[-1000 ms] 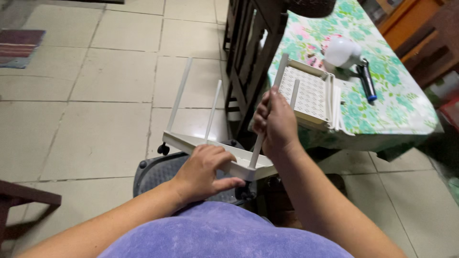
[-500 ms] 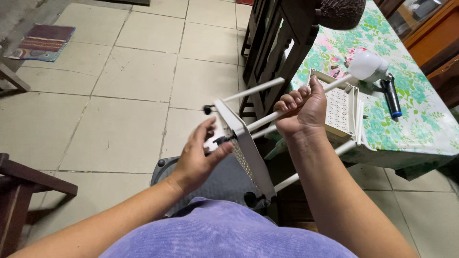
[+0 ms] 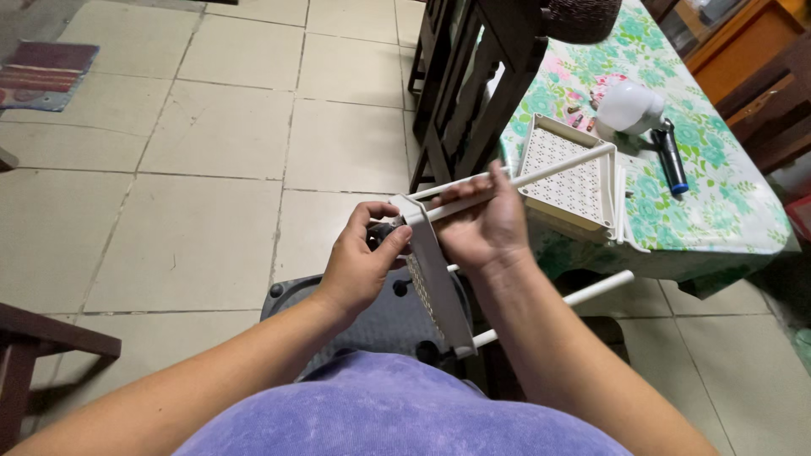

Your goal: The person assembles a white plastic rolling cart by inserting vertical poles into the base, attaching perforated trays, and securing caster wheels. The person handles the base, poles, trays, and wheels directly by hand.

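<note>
I hold a white plastic rack shelf on its edge over my lap, its perforated face turned right and white poles sticking out toward the table. My left hand pinches the shelf's top corner, where a small black caster sits under my fingers. My right hand is wrapped around two of the poles close to the shelf. Another pole juts out lower down, untouched.
A second perforated white shelf lies on the floral-cloth table, beside a white bulb-shaped object and a black-and-blue tube. A dark wooden chair stands ahead. A grey wheeled base is under my hands. Tiled floor lies left.
The shelf has tipped from flat to standing on edge, poles now pointing right. My right hand slid down the poles toward the shelf; my left moved to its top corner.
</note>
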